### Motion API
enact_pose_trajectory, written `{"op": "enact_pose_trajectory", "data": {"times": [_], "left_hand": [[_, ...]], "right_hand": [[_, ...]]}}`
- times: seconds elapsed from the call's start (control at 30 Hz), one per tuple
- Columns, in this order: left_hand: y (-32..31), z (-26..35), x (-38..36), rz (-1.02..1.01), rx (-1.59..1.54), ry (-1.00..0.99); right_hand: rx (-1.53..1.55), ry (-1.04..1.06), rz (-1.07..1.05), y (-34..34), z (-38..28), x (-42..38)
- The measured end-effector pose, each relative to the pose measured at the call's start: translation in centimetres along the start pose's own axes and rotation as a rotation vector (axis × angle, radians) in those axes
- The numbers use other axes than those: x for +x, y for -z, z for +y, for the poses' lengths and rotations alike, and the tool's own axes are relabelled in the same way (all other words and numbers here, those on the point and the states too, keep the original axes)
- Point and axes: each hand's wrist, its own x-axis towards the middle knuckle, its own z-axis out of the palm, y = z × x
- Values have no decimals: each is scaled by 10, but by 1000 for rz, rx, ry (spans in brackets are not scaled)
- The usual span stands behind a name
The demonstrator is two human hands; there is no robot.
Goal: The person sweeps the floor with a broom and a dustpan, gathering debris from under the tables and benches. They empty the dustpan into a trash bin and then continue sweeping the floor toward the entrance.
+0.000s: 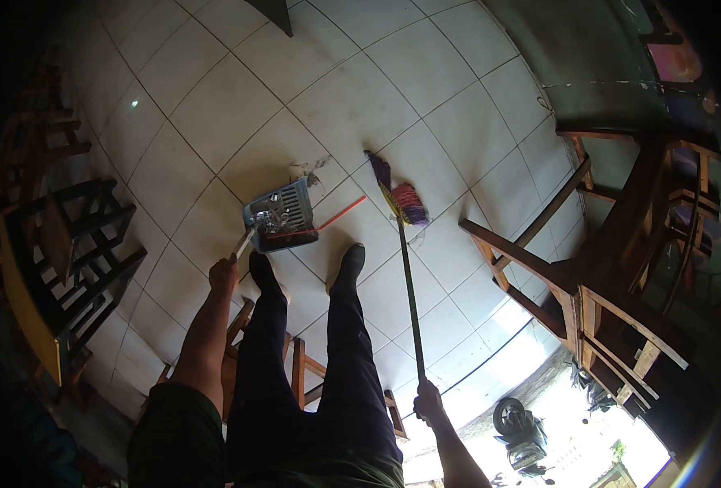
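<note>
My left hand [224, 274] is closed around the short handle of a blue-grey dustpan [299, 203], which rests on the tiled floor in front of my feet. Crumpled litter [269, 218] lies in the pan. A thin red straw-like stick [343, 213] reaches out over its right side. In my right hand [429, 403] I grip the long handle of a broom [410, 301]. The broom's purple and red bristle head [408, 203] is on the floor, to the right of the dustpan and apart from it. A dark smudge of dirt [318, 167] sits just beyond the pan's far edge.
Wooden chairs and a table [576, 293] stand along the right wall. A dark chair with a yellow edge [67, 252] is at the left. Wooden chair legs [299, 366] show behind my legs. A motorbike [523, 435] is outside the bright doorway at lower right.
</note>
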Motion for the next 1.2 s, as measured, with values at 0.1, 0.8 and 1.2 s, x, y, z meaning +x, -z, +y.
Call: {"op": "enact_pose_trajectory", "data": {"times": [0.1, 0.8, 1.2], "left_hand": [[-6, -13, 1, 71, 0, 41], [8, -13, -22, -180, -322, 101], [-51, 38, -143, 152, -792, 289]], "right_hand": [[-236, -52, -146, -4, -13, -5], [407, -458, -475, 93, -184, -34], [-1034, 819, 106, 63, -221, 144]]}}
